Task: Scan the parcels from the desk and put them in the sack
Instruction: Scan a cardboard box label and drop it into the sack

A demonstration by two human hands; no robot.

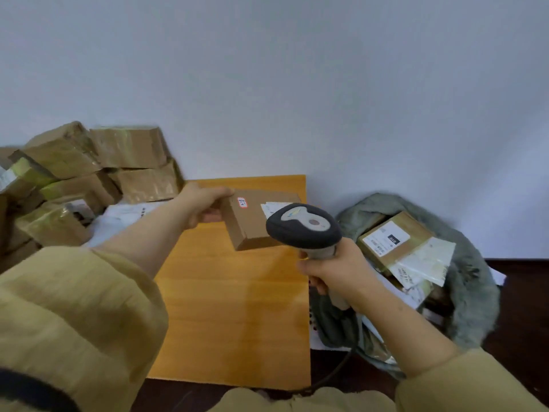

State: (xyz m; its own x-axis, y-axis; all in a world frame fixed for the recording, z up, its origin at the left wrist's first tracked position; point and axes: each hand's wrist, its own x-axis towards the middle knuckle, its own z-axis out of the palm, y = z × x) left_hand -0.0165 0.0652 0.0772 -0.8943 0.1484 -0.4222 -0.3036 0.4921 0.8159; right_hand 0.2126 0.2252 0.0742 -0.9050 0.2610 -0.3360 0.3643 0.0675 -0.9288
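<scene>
the scanner [303, 226] handle is gripped by the curled fingers of the right hand [335, 275], its head held over a flat brown parcel [252, 227], white-labelled, which is gripped at its left edge by the left hand [202, 206] above the desk [231, 307]. scanning is judged in hand; next, a carry rightward into the open sack [475, 278] is called for.

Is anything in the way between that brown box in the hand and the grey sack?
Only the grey handheld scanner, gripped by the right hand, sits between the small brown cardboard box and the open grey-green sack.
</scene>
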